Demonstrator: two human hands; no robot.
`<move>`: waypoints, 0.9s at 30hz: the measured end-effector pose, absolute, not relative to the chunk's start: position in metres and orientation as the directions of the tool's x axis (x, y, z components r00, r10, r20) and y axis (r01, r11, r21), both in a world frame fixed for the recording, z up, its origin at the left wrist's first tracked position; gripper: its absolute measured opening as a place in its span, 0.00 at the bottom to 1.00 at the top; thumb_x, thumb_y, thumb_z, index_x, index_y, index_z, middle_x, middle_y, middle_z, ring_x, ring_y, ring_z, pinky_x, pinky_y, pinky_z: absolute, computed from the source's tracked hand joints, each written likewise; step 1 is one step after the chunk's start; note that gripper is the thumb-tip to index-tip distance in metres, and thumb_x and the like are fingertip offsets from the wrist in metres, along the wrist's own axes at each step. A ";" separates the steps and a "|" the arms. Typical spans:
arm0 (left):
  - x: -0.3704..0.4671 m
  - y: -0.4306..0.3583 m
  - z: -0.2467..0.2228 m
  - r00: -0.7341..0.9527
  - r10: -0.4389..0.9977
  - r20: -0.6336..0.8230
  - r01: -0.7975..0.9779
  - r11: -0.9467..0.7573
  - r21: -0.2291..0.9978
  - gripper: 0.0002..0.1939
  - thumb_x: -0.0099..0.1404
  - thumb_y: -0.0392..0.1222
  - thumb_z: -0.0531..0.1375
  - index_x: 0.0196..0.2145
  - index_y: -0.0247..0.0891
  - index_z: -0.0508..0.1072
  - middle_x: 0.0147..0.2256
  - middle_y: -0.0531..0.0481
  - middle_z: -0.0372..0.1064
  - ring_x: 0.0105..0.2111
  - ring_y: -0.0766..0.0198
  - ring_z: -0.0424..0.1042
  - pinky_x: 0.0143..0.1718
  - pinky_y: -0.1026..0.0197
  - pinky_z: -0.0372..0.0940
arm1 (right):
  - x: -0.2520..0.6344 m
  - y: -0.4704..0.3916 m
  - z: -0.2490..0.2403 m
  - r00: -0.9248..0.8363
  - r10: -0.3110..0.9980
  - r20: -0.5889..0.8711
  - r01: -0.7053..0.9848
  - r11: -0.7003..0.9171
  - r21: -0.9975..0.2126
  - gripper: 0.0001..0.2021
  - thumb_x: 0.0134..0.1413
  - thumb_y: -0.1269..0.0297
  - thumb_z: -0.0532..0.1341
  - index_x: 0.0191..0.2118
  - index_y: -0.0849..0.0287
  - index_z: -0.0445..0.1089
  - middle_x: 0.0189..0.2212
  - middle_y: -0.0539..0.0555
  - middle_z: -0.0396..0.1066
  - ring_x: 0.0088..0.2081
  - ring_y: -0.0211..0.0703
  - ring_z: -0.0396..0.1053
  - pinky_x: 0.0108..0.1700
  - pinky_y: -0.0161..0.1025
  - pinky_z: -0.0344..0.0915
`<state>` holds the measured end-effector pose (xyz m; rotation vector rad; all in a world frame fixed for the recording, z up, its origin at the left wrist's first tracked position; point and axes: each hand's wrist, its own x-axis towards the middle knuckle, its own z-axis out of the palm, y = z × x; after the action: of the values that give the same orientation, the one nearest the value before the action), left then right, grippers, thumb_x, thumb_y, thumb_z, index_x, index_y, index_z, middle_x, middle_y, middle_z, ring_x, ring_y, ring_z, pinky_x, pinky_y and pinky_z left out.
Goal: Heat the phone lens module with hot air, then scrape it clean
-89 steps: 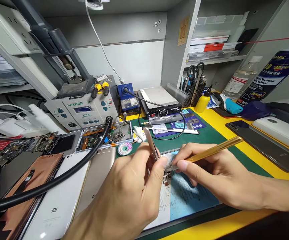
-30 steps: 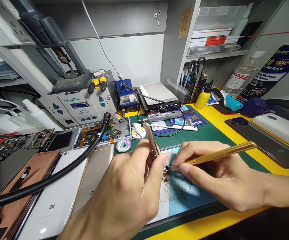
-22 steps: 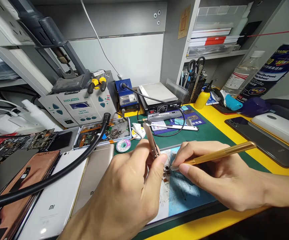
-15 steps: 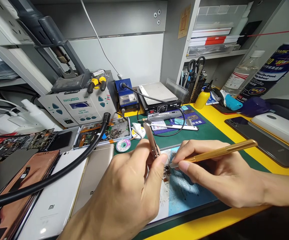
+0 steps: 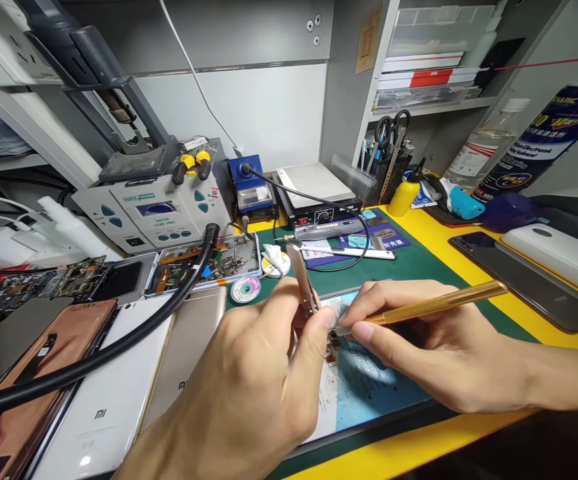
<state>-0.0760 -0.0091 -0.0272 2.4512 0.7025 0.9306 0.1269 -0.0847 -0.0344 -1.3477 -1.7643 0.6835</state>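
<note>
A slim pinkish metal part [image 5: 305, 280], upright and slightly tilted, is pinched between the thumb and fingers of my left hand [image 5: 263, 360]. My right hand [image 5: 433, 347] grips a gold-handled tool [image 5: 433, 303] like a pen. Its pale tip points left and meets or nearly meets a small electronic part [image 5: 332, 347] beside my left thumb; contact cannot be made out. Under both hands lies a white and light-blue work pad [image 5: 369, 393] on the green mat [image 5: 433, 267]. My left fingers partly hide the metal part's lower end.
A black hose [image 5: 169, 307] arches over phones [image 5: 103, 400] at left. Behind stand a hot-air station [image 5: 159, 207], a tray of circuit boards [image 5: 229, 257], a solder spool [image 5: 245, 289] and a heating plate [image 5: 319, 187]. A dark phone [image 5: 523, 280] and a yellow bottle [image 5: 405, 193] are at right.
The gold tool in my right hand has moved slightly left, its tip nearer my left thumb. My left hand has kept its pinch. The camera view has shifted very slightly.
</note>
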 end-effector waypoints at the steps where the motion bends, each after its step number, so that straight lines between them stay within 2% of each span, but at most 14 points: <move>1: -0.076 -0.009 -0.027 0.648 0.587 0.485 0.302 -0.782 0.545 0.05 0.72 0.33 0.59 0.38 0.40 0.73 0.26 0.58 0.70 0.17 0.71 0.62 0.20 0.65 0.58 | 0.127 -0.084 -0.034 -0.120 0.956 0.269 0.529 0.291 -0.798 0.09 0.66 0.67 0.62 0.36 0.63 0.78 0.29 0.59 0.80 0.28 0.43 0.74 0.28 0.37 0.69; 10: -0.076 -0.008 -0.029 0.647 0.591 0.483 0.318 -0.784 0.533 0.05 0.72 0.33 0.59 0.40 0.40 0.73 0.30 0.55 0.76 0.20 0.69 0.68 0.22 0.65 0.62 | 0.127 -0.083 -0.032 -0.137 0.956 0.258 0.513 0.292 -0.807 0.09 0.65 0.67 0.61 0.34 0.62 0.76 0.26 0.58 0.78 0.26 0.41 0.70 0.26 0.37 0.66; 16: -0.077 -0.011 -0.029 0.644 0.590 0.488 0.314 -0.785 0.534 0.04 0.72 0.34 0.60 0.40 0.40 0.73 0.28 0.56 0.75 0.20 0.69 0.68 0.21 0.65 0.61 | 0.128 -0.085 -0.034 -0.113 0.960 0.256 0.504 0.278 -0.818 0.08 0.65 0.66 0.62 0.34 0.60 0.76 0.26 0.56 0.76 0.26 0.40 0.69 0.26 0.36 0.64; 27: -0.077 -0.009 -0.027 0.648 0.578 0.496 0.312 -0.796 0.519 0.04 0.72 0.34 0.59 0.40 0.37 0.74 0.27 0.56 0.73 0.18 0.70 0.63 0.19 0.65 0.59 | 0.128 -0.086 -0.040 -0.068 0.966 0.251 0.473 0.253 -0.844 0.09 0.67 0.63 0.63 0.35 0.59 0.76 0.27 0.55 0.76 0.27 0.40 0.68 0.25 0.36 0.63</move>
<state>-0.0773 -0.0095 -0.0273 2.4792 0.7032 0.9413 0.1277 -0.0861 -0.0397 -1.3452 -1.6782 0.7316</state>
